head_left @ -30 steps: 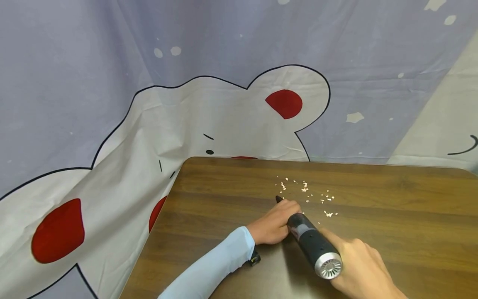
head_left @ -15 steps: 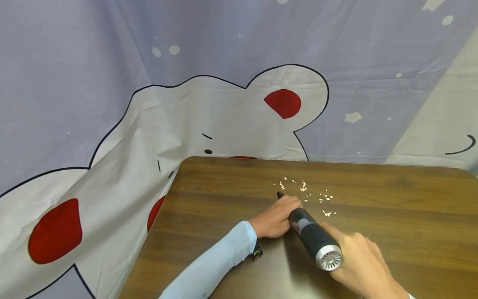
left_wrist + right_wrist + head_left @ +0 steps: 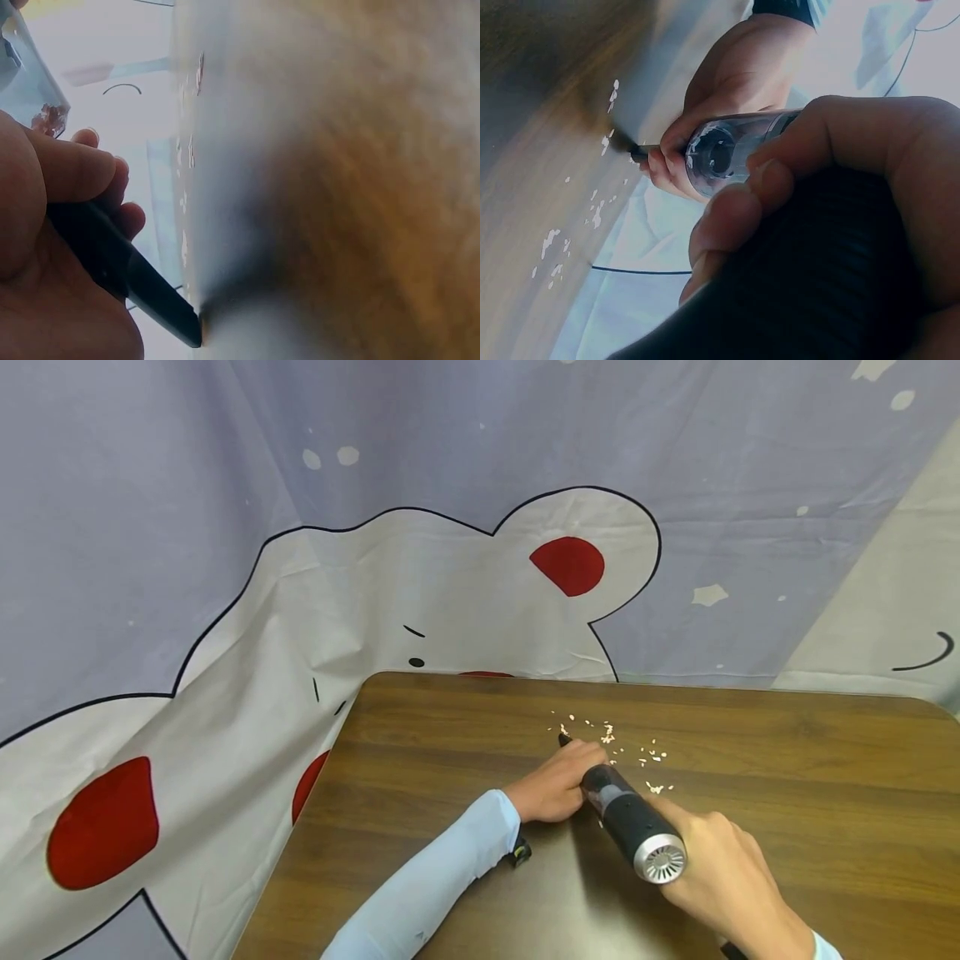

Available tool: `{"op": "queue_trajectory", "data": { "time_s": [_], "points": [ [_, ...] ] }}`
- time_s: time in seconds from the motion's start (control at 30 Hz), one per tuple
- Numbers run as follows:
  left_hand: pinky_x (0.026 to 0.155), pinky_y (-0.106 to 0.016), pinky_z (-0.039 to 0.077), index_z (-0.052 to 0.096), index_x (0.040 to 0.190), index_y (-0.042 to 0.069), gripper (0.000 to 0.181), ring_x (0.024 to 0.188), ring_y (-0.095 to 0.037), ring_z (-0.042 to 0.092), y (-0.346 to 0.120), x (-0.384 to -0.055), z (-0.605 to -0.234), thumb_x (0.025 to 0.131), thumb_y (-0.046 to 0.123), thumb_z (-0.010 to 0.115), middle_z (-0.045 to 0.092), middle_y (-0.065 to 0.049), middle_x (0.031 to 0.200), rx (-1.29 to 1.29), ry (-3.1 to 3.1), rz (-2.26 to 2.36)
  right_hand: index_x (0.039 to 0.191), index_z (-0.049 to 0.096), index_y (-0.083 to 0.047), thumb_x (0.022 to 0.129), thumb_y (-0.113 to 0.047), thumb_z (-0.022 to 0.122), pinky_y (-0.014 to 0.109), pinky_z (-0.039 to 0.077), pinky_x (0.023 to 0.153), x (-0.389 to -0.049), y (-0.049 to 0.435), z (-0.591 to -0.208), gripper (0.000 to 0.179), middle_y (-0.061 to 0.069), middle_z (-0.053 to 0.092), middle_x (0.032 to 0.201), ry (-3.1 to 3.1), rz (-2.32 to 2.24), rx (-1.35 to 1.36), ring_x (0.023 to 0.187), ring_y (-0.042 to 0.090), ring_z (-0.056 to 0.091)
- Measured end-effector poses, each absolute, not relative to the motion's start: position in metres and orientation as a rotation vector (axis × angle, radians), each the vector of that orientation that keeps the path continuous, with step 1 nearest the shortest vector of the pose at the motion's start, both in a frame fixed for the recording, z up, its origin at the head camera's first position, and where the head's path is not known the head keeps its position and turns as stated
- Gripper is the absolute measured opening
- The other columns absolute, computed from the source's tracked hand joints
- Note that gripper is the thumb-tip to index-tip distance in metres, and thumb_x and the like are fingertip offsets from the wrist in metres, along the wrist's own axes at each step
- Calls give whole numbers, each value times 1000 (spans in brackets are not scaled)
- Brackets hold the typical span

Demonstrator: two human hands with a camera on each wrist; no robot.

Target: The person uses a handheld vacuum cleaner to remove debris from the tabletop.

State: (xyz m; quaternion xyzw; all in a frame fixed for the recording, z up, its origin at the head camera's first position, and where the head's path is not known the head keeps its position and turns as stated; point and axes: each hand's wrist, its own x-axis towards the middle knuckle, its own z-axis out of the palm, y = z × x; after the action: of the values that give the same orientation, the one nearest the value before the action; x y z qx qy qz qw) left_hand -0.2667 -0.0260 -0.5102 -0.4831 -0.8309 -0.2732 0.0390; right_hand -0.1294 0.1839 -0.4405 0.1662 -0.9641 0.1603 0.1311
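Note:
A black handheld vacuum cleaner (image 3: 628, 821) with a clear dust cup and a silver vented end slants over the table. My right hand (image 3: 723, 872) grips its ribbed handle, as the right wrist view shows close up. My left hand (image 3: 553, 782) holds the narrow black nozzle (image 3: 146, 281) at the front, fingers and thumb wrapped round it. The nozzle's tip touches or nearly touches the wood beside small white scraps (image 3: 607, 733), scattered ahead of it. Some bits show inside the clear dust cup (image 3: 718, 154). My left hand's fingers are largely hidden in the head view.
The brown wooden table (image 3: 787, 777) has rounded far corners. Behind it and along its left side hangs a patterned cloth (image 3: 420, 585). More white scraps (image 3: 656, 788) lie to the right of the nozzle. Both forearms wear light blue sleeves.
Both hands and the vacuum cleaner have shifted slightly forward, away from me. The nozzle tip has come closer to the left-hand group of scraps. Both hands keep their hold.

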Motion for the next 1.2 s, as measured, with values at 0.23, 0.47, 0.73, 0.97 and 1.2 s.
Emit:
{"op": "queue_trajectory", "data": {
  "time_s": [0.23,0.47,0.73,0.97,1.2],
  "points": [
    [86,-23,34,53,101,19,29,96,-10,41,-26,-271,-511,77,4,56,49,9,103,-1474,-2568,-868,119,64,-24,59,-26,79,41,41,43,-134,184,-441,62,-3,62,65,-2783,465,489,53,17,55],
    [87,-24,34,54,101,18,26,97,-10,42,-28,-272,-509,79,4,55,49,9,101,-1480,-2546,-855,118,65,-23,58,-26,79,41,41,43,-138,183,-443,61,-1,62,64,-2756,472,511,53,17,56],
    [87,-25,34,52,98,19,24,97,-9,41,-33,-276,-510,80,4,52,48,8,97,-1483,-2523,-861,119,65,-24,59,-26,79,40,42,43,-142,179,-443,62,-3,64,67,-2760,497,521,54,16,56],
    [87,-25,35,52,96,18,21,96,-11,42,-37,-285,-511,80,5,53,48,8,96,-1498,-2519,-868,120,65,-22,59,-24,77,38,40,42,-150,174,-445,62,-2,62,64,-2750,477,526,52,15,55],
    [88,-26,35,51,97,17,21,97,-11,41,-40,-296,-511,82,3,51,48,6,99,-1513,-2504,-861,120,65,-21,58,-24,78,39,40,40,-160,171,-443,63,2,63,66,-2766,495,517,53,18,56]
  ]
}}
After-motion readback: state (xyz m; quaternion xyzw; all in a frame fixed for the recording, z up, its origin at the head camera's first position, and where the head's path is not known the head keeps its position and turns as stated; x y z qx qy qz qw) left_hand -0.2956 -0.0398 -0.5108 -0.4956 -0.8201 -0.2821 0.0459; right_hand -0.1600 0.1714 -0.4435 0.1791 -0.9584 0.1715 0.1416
